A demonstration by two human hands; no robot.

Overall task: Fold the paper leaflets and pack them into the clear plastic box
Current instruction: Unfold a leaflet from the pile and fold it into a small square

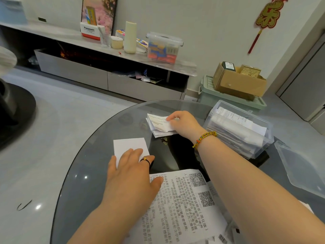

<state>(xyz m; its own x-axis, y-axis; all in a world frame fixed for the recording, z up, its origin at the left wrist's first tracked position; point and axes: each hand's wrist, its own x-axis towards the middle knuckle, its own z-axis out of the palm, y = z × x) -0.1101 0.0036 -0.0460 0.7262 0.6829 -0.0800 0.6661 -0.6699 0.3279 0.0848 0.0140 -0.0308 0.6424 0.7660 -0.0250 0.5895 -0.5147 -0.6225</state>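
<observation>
So the round glass table (91, 173) is the worktop, and it's slick, so thin paper will skate on it unless it's pinned. The clear plastic box (268, 138) sits at the right edge, already pretty full of folded leaflets, and its lid (302, 173) lies off beside it. The big printed sheet (184, 199) lies flat and unfolded near the front. It looks featherlight and floppy, so I'd guess it creases easily and is best lifted by a corner or edge. The left hand (130, 173) lies flat with straight fingers pressing down a folded white leaflet (130, 147), not gripping it. The right hand (184, 124) reaches over to a small pile of folded leaflets (158, 127), its fingers curled onto the top one and apparently pinching it. Folded ones are stiffer, so grab them along the crease.
</observation>
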